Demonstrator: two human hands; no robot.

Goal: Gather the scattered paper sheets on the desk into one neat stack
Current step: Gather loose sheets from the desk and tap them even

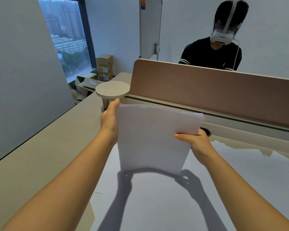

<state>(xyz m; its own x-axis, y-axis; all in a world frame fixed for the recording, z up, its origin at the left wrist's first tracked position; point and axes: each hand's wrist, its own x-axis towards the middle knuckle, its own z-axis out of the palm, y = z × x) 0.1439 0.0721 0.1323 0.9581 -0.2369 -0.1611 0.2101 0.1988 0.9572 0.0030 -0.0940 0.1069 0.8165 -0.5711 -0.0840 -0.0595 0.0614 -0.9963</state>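
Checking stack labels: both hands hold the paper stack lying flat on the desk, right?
Not flat. The head view shows the stack standing upright on its bottom edge on the desk, top edges slightly fanned. The rest holds: the left hand is at its left edge and the right hand grips its right edge.

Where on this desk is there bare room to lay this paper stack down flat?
Bare desk lies left of the left hand, out to the desk's edge. The stack stands on pale sheeting with open room in front. Behind it, the divider and round stand crowd close.
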